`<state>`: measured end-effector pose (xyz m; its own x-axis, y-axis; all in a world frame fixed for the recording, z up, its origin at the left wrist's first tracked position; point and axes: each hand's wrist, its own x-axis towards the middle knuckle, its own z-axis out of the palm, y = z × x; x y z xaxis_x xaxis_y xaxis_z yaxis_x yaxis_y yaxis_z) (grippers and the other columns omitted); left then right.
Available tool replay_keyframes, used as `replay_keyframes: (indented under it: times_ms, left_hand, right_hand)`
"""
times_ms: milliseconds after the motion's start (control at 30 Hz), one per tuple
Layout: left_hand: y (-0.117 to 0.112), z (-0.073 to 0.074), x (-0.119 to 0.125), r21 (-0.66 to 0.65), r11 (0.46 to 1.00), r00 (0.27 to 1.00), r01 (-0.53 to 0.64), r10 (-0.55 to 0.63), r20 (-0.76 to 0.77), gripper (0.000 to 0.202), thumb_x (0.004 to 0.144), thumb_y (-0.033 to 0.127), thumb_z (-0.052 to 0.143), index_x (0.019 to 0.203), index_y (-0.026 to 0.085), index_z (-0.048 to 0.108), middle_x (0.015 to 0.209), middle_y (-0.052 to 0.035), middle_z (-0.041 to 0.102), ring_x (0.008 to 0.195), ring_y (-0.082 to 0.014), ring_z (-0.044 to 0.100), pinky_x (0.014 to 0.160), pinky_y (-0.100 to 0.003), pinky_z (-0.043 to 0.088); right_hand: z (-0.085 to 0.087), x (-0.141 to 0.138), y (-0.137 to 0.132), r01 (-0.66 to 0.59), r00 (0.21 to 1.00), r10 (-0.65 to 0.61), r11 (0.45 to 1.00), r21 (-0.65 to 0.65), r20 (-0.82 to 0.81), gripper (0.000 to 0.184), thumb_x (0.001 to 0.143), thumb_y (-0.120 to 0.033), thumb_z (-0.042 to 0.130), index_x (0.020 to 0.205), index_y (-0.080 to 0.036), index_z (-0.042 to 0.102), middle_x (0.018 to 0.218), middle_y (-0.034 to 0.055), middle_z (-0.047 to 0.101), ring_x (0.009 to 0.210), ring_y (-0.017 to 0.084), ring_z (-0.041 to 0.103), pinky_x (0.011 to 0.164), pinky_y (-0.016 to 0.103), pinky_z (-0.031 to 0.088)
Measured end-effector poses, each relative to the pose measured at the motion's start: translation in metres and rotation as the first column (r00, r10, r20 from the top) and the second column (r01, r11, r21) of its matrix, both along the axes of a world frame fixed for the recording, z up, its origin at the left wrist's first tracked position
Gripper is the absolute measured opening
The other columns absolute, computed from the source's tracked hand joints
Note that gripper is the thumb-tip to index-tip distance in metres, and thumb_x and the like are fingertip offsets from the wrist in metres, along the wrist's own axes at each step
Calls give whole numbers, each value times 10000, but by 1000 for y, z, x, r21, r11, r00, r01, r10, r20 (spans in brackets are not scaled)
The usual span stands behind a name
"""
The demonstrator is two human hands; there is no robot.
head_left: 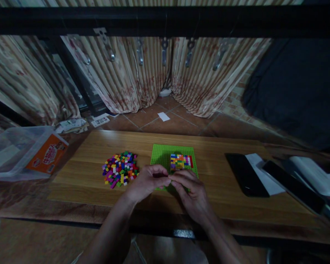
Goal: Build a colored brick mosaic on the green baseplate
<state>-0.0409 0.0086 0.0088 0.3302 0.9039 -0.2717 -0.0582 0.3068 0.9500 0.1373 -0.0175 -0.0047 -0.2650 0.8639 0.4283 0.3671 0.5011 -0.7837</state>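
Observation:
My left hand (150, 180) and my right hand (191, 189) meet above the near part of a green studded baseplate (160, 154). Both are closed, thumbs and fingertips pinched together. Whatever sits between the fingertips is too small and dark to name. Just beyond my right hand, a block of multicoloured toy bricks (181, 160) is built up on the baseplate, with red along its right side. My fingers hide part of its near edge. To the left of my left hand lies a loose pile of small coloured bricks (121, 168).
The wooden table (79, 172) carries all this. At its right lie a black flat object (243, 176), a white sheet (264, 176) and a long dark object (294, 187). A clear plastic bin (19, 150) with an orange label stands at the left. Curtains (143, 80) hang behind.

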Motion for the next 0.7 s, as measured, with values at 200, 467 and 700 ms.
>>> replay_keyframes:
  times_ms: [200, 467, 700]
  left_hand:
    - [0, 1, 8, 2, 998, 998, 61, -61, 33, 220, 684, 283, 764, 749, 125, 625, 649, 21, 634, 572, -71, 538, 575, -202, 423]
    - [2, 0, 12, -17, 996, 996, 84, -83, 40, 226, 652, 253, 781, 733, 127, 612, 611, 38, 615, 557, -63, 528, 560, -196, 398]
    - [0, 3, 13, -66, 992, 993, 109, -105, 61, 249, 636, 263, 793, 723, 135, 597, 617, 36, 627, 537, -64, 541, 552, -202, 414]
  right_hand:
    - [1, 8, 0, -24, 997, 17, 995, -98, -71, 185, 908, -225, 579, 1025, -302, 700, 934, 16, 663, 908, 168, 602, 802, 324, 492]
    - [2, 15, 0, -71, 996, 62, 988, -136, -69, 180, 913, -239, 574, 1053, -289, 674, 991, 22, 658, 947, 163, 601, 828, 308, 489]
    - [0, 20, 0, -132, 989, 113, 968, -212, -96, 161, 921, -230, 560, 1022, -282, 675, 962, 12, 655, 921, 152, 606, 819, 294, 480]
